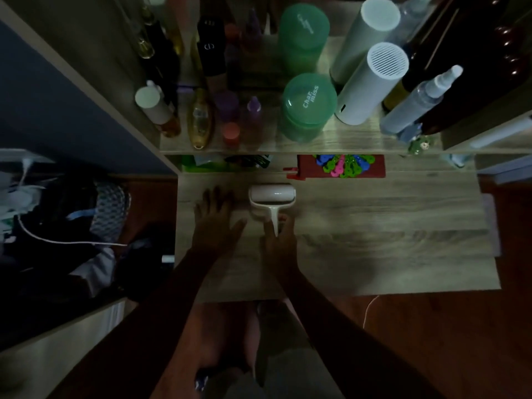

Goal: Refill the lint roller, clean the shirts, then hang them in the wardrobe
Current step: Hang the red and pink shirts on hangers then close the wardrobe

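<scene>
A white lint roller [272,197] lies on the wooden desk [374,226], its covered head pointing away from me and its handle toward me. My right hand [280,240] rests on the handle, with fingers closing around its lower end. My left hand [216,220] lies flat on the desk just left of the roller head, fingers spread and holding nothing. No shirts are visible. The scene is dim.
A shelf [288,144] behind the desk holds several bottles, two green tubs [308,106] and two white cylinders [371,84]. A red holder with colourful clips [342,167] sits under the shelf. Clothes and a white cable [57,240] fill the left side.
</scene>
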A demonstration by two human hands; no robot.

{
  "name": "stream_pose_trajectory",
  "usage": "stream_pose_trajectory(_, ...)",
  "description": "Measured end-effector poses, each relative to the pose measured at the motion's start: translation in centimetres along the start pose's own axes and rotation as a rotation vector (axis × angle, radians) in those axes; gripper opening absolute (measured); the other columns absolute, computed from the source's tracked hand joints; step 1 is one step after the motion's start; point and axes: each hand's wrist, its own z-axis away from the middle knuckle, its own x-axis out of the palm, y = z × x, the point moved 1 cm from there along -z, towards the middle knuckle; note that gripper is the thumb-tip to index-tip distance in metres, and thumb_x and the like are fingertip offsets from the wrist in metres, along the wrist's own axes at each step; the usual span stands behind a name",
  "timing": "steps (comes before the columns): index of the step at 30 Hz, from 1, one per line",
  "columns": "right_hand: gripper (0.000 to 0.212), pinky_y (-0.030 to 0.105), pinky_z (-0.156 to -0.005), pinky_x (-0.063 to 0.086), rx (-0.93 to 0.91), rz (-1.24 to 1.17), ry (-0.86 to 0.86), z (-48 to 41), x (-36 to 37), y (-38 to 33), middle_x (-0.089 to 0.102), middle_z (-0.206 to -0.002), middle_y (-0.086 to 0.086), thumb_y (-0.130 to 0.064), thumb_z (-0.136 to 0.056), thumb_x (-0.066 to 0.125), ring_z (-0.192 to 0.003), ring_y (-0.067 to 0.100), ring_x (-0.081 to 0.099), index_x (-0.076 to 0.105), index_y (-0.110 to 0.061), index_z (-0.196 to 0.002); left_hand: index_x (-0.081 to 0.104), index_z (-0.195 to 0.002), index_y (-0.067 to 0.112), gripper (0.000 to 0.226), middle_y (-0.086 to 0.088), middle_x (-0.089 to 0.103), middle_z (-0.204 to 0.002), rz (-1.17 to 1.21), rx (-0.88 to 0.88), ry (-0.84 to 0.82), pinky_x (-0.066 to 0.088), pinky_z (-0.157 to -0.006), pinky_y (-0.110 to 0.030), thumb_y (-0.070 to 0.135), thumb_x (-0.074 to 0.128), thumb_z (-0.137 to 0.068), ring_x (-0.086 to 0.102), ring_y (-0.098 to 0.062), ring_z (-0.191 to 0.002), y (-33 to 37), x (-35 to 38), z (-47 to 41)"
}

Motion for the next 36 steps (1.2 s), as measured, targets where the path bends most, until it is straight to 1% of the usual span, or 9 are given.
stream_pose_trajectory(7, 0.028, 0.036, -0.081, 0.049, 0.004, 0.084, 0.029, -1.4, 0.7, -0.6, 0.066, -0.1, 0.007, -0.037, -0.096, 0.06, -0.092, 0.022, 0.062, 0.057, -0.013, -0.109, 0.021, -0.159, 0.017, 0.09, -0.017, 0.009, -0.167, -0.019, -0.004, -0.031, 0.017, -0.116, -0.068, 0.071, 0.027, -0.088, 0.008, -0.046, -0.152, -0.4, 0.7, -0.3)
stream_pose_trajectory(12, 0.053, 0.048, -0.088, 0.052, -0.06, 0.118, 0.064, -2.1, 1.1, -0.5, 0.064, -0.105, 0.007, -0.059, -0.088, 0.047, -0.098, 0.024, 0.062, 0.058, -0.014, -0.113, 0.017, -0.16, 0.019, 0.092, -0.014, 0.004, -0.168, 0.005, -0.02, -0.033, 0.012, -0.119, -0.063, 0.07, 0.026, -0.084, 0.002, -0.041, -0.153, -0.3, 0.4, -0.2)
stream_pose_trajectory(17, 0.046, 0.048, -0.091, 0.052, -0.099, 0.076, 0.146, -0.9, 0.4, -1.0, 0.064, -0.111, 0.009, -0.044, -0.089, 0.053, -0.101, 0.025, 0.061, 0.058, -0.01, -0.119, 0.03, -0.155, 0.021, 0.079, -0.013, 0.015, -0.167, 0.08, -0.041, -0.017, 0.015, -0.119, -0.062, 0.059, 0.048, -0.088, 0.008, -0.037, -0.153, 0.6, -0.6, 1.1)
stream_pose_trajectory(22, 0.052, 0.041, -0.096, 0.045, -0.169, 0.141, 0.128, 2.3, 0.6, -2.0, 0.061, -0.116, 0.012, -0.043, -0.09, 0.049, -0.11, 0.031, 0.057, 0.056, -0.006, -0.125, 0.039, -0.152, 0.016, 0.087, -0.018, 0.034, -0.159, 0.083, -0.065, 0.031, 0.031, -0.111, -0.065, 0.068, 0.032, -0.082, 0.029, -0.041, -0.147, -0.5, -3.0, 4.6)
stream_pose_trajectory(24, 0.047, 0.038, -0.1, 0.038, -0.21, 0.175, 0.088, 4.3, 1.2, -3.0, 0.058, -0.125, 0.011, -0.041, -0.095, 0.051, -0.12, 0.028, 0.051, 0.053, -0.01, -0.13, 0.045, -0.149, 0.014, 0.084, -0.019, 0.037, -0.158, 0.098, -0.086, 0.103, 0.033, -0.108, -0.067, 0.067, 0.039, -0.084, 0.033, -0.041, -0.146, -1.9, -4.4, 6.8)
stream_pose_trajectory(28, 0.04, 0.036, -0.108, 0.034, -0.371, 0.167, -0.023, 9.7, 3.8, -6.0, 0.053, -0.137, 0.007, -0.032, -0.101, 0.054, -0.13, 0.024, 0.045, 0.05, -0.014, -0.136, 0.028, -0.157, 0.018, 0.086, -0.012, 0.022, -0.165, 0.182, -0.183, 0.274, 0.016, -0.119, -0.064, 0.07, 0.035, -0.09, 0.015, -0.036, -0.153, -5.8, -7.9, 13.9)
stream_pose_trajectory(31, 0.04, 0.03, -0.107, 0.034, -0.487, 0.132, -0.213, 16.5, 7.7, -10.0, 0.051, -0.139, 0.005, -0.034, -0.102, 0.051, -0.131, 0.023, 0.045, 0.049, -0.015, -0.138, 0.029, -0.156, 0.018, 0.083, -0.012, 0.027, -0.163, 0.184, -0.251, 0.408, 0.025, -0.118, -0.06, 0.069, 0.032, -0.092, 0.022, -0.036, -0.151, -10.9, -11.8, 21.4)
stream_pose_trajectory(34, 0.036, 0.041, -0.105, 0.044, -0.762, 0.084, -0.371, 25.8, 12.2, -15.2, 0.058, -0.129, 0.007, -0.034, -0.1, 0.052, -0.121, 0.025, 0.056, 0.056, -0.015, -0.13, 0.04, -0.151, 0.015, 0.075, -0.015, 0.032, -0.16, 0.12, -0.365, 0.599, 0.028, -0.115, -0.063, 0.062, 0.044, -0.094, 0.027, -0.037, -0.149, -16.0, -17.2, 31.2)
stream_pose_trajectory(36, 0.032, 0.033, -0.105, 0.042, -0.945, 0.032, -0.486, 33.2, 14.8, -19.0, 0.059, -0.126, 0.005, -0.031, -0.1, 0.052, -0.118, 0.019, 0.055, 0.059, -0.015, -0.127, 0.041, -0.15, 0.014, 0.077, -0.014, 0.032, -0.16, 0.101, -0.448, 0.732, 0.025, -0.115, -0.061, 0.063, 0.043, -0.09, 0.025, -0.035, -0.15, -18.8, -21.2, 38.8)
